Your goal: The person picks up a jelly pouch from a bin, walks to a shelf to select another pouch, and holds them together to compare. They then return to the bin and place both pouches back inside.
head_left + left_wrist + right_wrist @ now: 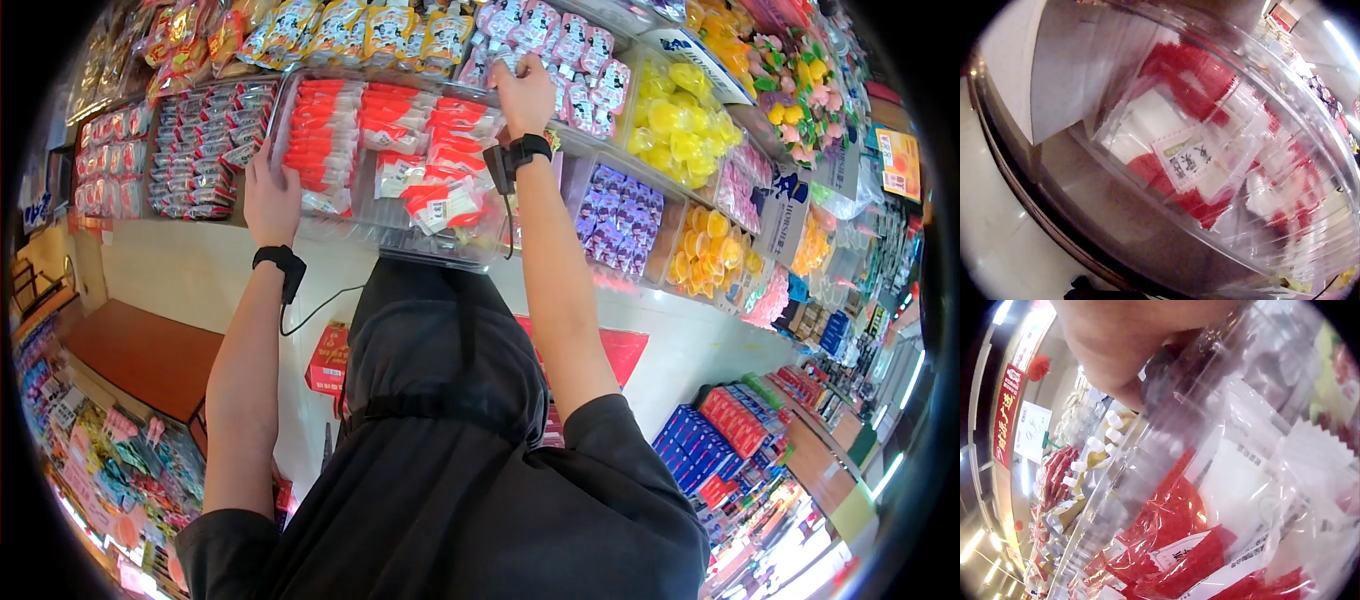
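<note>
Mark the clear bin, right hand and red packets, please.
Clear bin (365, 206), head view: bare bottom.
Right hand (526, 98), head view: back of hand.
Red packets (320, 138), head view: middle of leftmost row.

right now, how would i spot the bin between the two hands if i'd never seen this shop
Find the person in black, then look forward between their left hand and right hand. There sits a clear plastic bin. Unlike the smaller, darker packets to its left and orange-yellow pouches behind, it holds bright red-and-white packets.
</note>
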Demonstrator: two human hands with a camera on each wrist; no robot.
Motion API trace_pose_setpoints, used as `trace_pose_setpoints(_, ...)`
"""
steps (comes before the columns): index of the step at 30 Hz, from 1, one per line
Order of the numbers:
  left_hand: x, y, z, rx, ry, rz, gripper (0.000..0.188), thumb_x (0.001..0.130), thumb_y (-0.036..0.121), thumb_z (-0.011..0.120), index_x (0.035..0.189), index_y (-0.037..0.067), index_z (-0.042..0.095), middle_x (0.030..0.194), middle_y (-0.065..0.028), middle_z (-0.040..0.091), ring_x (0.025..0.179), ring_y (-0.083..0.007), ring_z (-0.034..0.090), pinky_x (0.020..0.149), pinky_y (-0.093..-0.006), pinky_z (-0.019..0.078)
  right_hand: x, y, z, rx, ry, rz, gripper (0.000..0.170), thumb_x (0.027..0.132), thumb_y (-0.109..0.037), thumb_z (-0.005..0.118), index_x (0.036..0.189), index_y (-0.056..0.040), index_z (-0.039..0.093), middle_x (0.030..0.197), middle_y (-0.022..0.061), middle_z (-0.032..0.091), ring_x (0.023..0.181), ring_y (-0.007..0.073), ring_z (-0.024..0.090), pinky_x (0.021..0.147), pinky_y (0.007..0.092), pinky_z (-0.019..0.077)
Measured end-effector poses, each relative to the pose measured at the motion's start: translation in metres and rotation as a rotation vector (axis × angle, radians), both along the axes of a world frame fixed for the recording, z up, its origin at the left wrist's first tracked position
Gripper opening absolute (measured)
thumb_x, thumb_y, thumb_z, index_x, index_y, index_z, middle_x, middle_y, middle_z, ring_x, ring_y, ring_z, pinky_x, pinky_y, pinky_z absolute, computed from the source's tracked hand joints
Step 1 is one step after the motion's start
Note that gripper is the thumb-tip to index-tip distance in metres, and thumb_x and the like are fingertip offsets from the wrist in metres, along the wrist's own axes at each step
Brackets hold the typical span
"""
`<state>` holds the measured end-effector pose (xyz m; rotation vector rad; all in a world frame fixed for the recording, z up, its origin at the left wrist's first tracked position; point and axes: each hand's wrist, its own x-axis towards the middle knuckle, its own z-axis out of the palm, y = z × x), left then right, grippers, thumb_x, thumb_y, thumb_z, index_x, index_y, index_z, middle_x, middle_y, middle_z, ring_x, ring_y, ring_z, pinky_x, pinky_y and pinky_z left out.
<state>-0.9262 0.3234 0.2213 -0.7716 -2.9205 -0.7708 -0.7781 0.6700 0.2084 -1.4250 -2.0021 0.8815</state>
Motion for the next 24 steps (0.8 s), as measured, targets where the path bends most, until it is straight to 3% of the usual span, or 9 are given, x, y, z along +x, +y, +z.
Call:
trace_pose_setpoints(19,0.004,0.002,0.000,-0.018,0.033,-0.005,0.050,0.096,0.021,0.060,0.145,0.011,0.053,0.136,-0.0179,0.060,0.120,-0.0411,0.061,0.096,-0.0473,0.0532,0.002,0.004,-0.008,0.013,0.122,-0.034,0.033,0.084,-0.030,0.075,0.086,-0.0035,0.056,0.076,0.0208,0.066,0.076,0.0457,0.064,0.071,0.0533,0.0483)
trace_pose_setpoints(24,0.003,0.001,-0.001,-0.009,0.057,-0.019,0.051,0.096,0.022,0.061,0.145,0.011,0.053,0.136,-0.0173,0.060,0.120,-0.0408,0.061,0.096,-0.0469,0.0533,0.003,0.002,-0.001,-0.029,0.153,-0.074,0.038,0.084,-0.024,0.078,0.108,-0.0036,0.055,0.084,0.0246,0.068,0.082,0.0467,0.066,0.074,0.0536,0.0485)
